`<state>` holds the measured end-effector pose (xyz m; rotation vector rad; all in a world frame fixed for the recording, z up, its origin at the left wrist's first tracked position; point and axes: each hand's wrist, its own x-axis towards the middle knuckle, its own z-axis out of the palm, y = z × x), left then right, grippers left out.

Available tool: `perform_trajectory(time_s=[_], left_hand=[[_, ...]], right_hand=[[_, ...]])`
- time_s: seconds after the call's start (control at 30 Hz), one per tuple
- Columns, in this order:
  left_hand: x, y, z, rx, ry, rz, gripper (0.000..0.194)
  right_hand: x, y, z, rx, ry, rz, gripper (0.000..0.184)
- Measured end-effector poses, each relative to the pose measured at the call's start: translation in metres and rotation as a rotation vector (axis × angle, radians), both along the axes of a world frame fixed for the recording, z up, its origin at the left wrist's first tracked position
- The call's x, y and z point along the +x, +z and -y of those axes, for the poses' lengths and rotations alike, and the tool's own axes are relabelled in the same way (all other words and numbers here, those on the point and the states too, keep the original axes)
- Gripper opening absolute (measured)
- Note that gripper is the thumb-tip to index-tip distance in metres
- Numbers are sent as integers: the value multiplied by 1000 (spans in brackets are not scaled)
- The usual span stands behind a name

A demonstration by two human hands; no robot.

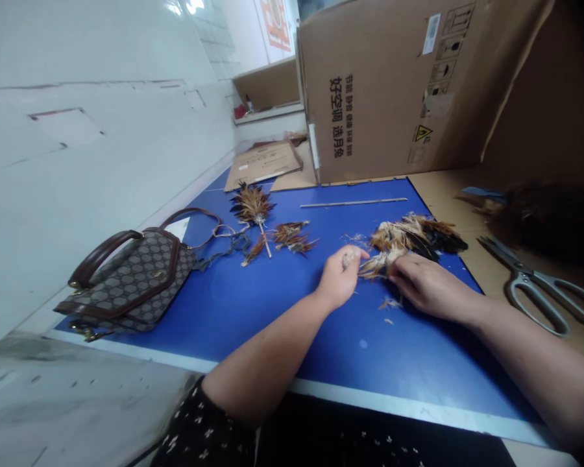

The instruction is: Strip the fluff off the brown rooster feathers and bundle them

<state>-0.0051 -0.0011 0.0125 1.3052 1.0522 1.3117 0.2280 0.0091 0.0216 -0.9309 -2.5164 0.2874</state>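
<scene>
My left hand (339,277) is closed, with a tuft of pale feather down (349,258) showing between its thumb and fingers. Just to its right, my right hand (428,288) pinches a bunch of tan feathers (380,263), their loose ends pointing toward the left hand. Directly behind the right hand lies a pile of brown, cream and black feathers (413,233) on the blue tabletop (282,305). Scraps of fluff (390,303) are scattered in front of the hands and beyond them. The right fingertips are partly hidden among the feathers.
A small feather duster (252,211) and loose feathers (292,237) lie left of centre, near a patterned handbag (131,279). A thin stick (355,203) lies farther back. Large scissors (530,272) rest at right. A big cardboard box (379,97) stands behind.
</scene>
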Motion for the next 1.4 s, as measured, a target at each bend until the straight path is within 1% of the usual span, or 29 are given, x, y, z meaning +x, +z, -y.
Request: perform_trajectory(time_s=[0.03, 0.1, 0.13, 0.2, 0.3, 0.37, 0.47, 0.53, 0.63, 0.77, 0.93, 1.07, 1.13, 1.2, 1.3, 1.4], left_hand=[[-1, 0, 1, 119, 15, -102, 24], [-2, 0, 2, 338, 2, -262, 17], [-2, 0, 3, 402, -18, -306, 17], [-1, 0, 6, 450, -70, -357, 22], [1, -4, 6, 450, -142, -461, 30], [2, -9, 5, 436, -184, -544, 31], [3, -15, 4, 425, -232, -632, 27], [3, -16, 3, 430, -249, -659, 26], [2, -17, 2, 455, -255, -676, 24], [2, -18, 2, 479, -251, -720, 20], [1, -13, 2, 416, -211, -660, 17], [0, -8, 1, 352, -137, -592, 14], [-1, -7, 0, 329, -110, -548, 15], [-1, -8, -1, 313, -91, -510, 15], [-1, -9, -2, 279, -69, -466, 14], [-1, -8, -1, 226, -55, -439, 15]], right_hand=[[0, -1, 0, 7, -11, -32, 12], [-1, -3, -1, 20, -14, -101, 9], [-3, -4, 0, 23, -1, -130, 8], [-6, -5, 1, 31, 37, -180, 8], [-11, -5, 5, 60, 58, -236, 10], [-14, -4, 8, 89, 30, -263, 9], [-16, -2, 12, 113, -28, -290, 6], [-17, 0, 14, 123, -63, -305, 4], [-17, 0, 14, 137, -97, -311, 8], [-17, -1, 13, 122, -76, -316, 8], [-8, 6, 10, 58, -16, -326, 4], [3, 13, 6, -58, 118, -133, 2], [6, 13, 6, -118, 151, -51, 7], [6, 12, 7, -152, 155, -13, 10], [1, 10, 9, -169, 192, 10, 8], [-4, 10, 10, -170, 198, -28, 10]])
